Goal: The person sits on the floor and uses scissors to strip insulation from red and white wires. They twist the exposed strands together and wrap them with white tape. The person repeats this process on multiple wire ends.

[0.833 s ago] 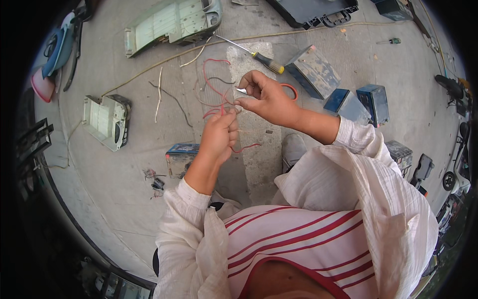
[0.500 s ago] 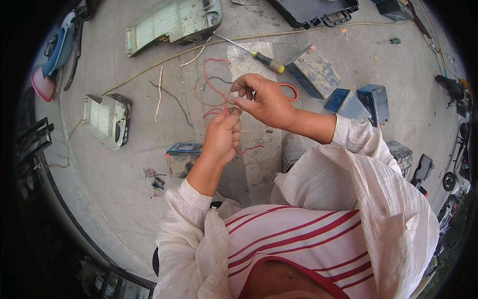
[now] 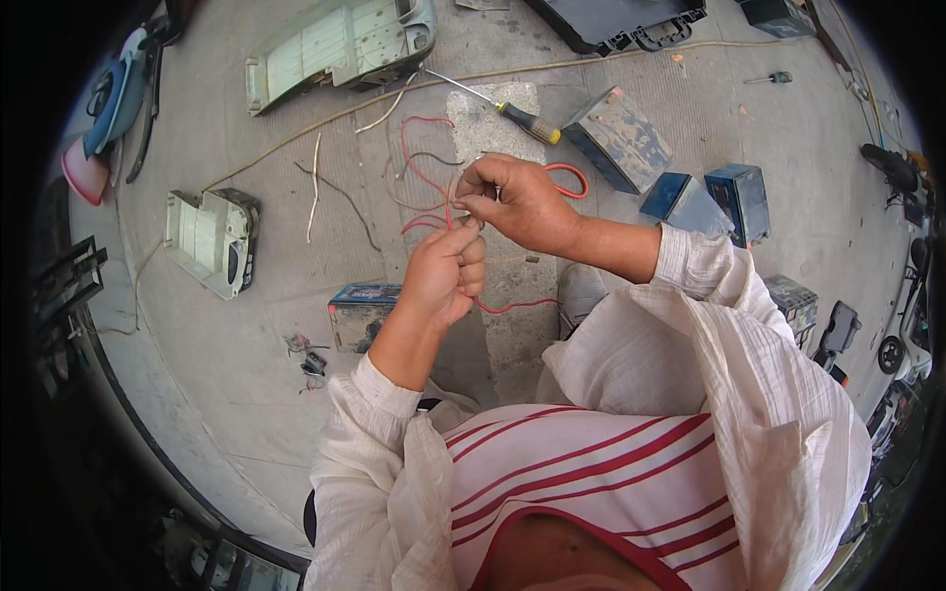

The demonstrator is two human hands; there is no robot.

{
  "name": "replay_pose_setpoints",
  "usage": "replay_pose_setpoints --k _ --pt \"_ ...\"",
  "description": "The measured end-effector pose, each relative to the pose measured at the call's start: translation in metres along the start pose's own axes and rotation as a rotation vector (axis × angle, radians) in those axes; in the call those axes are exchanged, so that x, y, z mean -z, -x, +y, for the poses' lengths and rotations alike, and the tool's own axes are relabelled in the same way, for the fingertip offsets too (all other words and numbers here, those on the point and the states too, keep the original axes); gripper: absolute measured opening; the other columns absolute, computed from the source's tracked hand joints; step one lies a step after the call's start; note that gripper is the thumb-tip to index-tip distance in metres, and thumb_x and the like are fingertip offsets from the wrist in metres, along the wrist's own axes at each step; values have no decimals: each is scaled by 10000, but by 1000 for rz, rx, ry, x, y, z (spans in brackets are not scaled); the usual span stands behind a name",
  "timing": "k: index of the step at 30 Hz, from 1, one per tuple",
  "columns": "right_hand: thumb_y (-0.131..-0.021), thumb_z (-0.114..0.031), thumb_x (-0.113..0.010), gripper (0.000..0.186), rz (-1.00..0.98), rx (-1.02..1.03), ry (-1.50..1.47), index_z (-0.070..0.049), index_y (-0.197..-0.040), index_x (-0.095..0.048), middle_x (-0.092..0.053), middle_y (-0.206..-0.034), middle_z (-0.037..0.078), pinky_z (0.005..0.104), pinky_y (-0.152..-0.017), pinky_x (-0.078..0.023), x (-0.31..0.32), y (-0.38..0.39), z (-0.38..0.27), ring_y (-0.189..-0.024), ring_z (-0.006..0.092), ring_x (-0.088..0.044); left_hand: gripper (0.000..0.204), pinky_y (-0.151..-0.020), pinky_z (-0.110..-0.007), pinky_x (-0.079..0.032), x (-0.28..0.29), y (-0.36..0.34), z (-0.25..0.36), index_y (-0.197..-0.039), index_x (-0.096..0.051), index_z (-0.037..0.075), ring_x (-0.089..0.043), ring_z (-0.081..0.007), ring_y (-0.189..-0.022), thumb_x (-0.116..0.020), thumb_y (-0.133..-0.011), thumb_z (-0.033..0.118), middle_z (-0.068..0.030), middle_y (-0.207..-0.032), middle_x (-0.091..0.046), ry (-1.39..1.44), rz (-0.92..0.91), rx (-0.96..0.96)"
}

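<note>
Pinching the thin red insulated wire (image 3: 434,187) at frame centre, the right hand (image 3: 517,202) is closed on it. The left hand (image 3: 443,276) is fisted around it below. Tension is probably best kept steady.

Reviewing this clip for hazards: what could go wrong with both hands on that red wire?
1. The left hand and right hand pinch the red wire at a bare-looking end; it could prick or slip.
2. Loose loops trail over the pavement by the screwdriver and may snag.
3. Battery boxes sit close; a stray end might touch one.
</note>
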State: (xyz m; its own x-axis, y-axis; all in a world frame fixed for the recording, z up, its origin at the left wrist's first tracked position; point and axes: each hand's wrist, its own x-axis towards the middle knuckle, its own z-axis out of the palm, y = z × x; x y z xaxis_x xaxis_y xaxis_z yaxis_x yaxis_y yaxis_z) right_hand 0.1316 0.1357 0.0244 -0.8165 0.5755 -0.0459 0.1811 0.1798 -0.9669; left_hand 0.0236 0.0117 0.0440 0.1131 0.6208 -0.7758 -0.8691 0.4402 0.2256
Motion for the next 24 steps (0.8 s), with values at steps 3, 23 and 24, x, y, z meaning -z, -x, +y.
replay_pose_setpoints --k 3,23,24 --pt "-776 -40 -669 96 1 59 27 -13 -842 -605 -607 -785 102 312 -631 -481 2 2 0 -727 198 -604 170 -383 -202 -181 1 0 1 -810 -417 167 -234 -40 -430 -472 -970 187 78 -566 -291 26 -15 8" --pt "-767 -43 -602 123 -1 228 185 -13 -859 -526 -573 -791 152 409 -649 -466 5 -3 0 -735 343 -576 205 -377 -202 -167 -4 0 -6 -770 -397 161 -220 -35 -417 -472 -961 163 83 -561 -280 -51 -9 25" --pt "-767 -42 -602 124 17 239 208 -13 -858 -524 -572 -790 153 410 -647 -464 5 -3 3 -733 347 -574 206 -378 -203 -165 -5 0 -6 -769 -400 158 -218 -35 -416 -475 -961 165 84 -559 -280 -51 -7 31"
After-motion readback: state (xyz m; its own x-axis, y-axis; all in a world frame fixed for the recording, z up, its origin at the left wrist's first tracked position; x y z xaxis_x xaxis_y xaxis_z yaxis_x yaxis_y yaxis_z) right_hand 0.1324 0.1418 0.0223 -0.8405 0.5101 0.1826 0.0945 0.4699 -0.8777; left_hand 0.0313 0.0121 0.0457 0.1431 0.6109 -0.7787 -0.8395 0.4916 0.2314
